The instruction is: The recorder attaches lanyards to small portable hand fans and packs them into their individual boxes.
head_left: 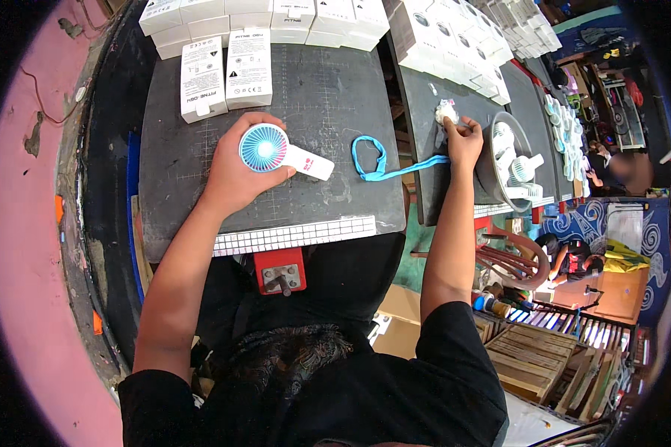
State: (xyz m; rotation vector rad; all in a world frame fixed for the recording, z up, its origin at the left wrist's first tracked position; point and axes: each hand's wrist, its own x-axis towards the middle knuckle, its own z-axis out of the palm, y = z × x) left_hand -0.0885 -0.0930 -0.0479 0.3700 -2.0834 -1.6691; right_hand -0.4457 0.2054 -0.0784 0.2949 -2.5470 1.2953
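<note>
Checked strip [298, 236]: along the near edge of the dark worktable [320, 97].
Left hand [233, 173]: grasping, curled round the fan's head, thumb by the neck.
Handheld fan [264, 147]: in the left hand above the worktable, round blue-and-pink grille facing up, white handle [311, 163] pointing right.
Fan handling: probably light and stiff; smooth casing may slip; thin grille ribs look the fragile part.
Fan hold: best by the handle or round the rim, without pressing the grille.
Blue strap [402, 172]: soft-looking, looped at its left end, trailing rightward toward the right wrist.
Right hand [464, 141]: fingers drawn in at a small whitish clump [445, 112] over the second table [429, 194]; too small to tell whether gripped or merely touched.
Grey bowl [492, 179]: just right of that hand, holding white fans [523, 170].
Two white boxes [249, 68]: upright, side by side, beyond the left hand.
Box stacks [261, 22]: white, at the far edge.
</note>
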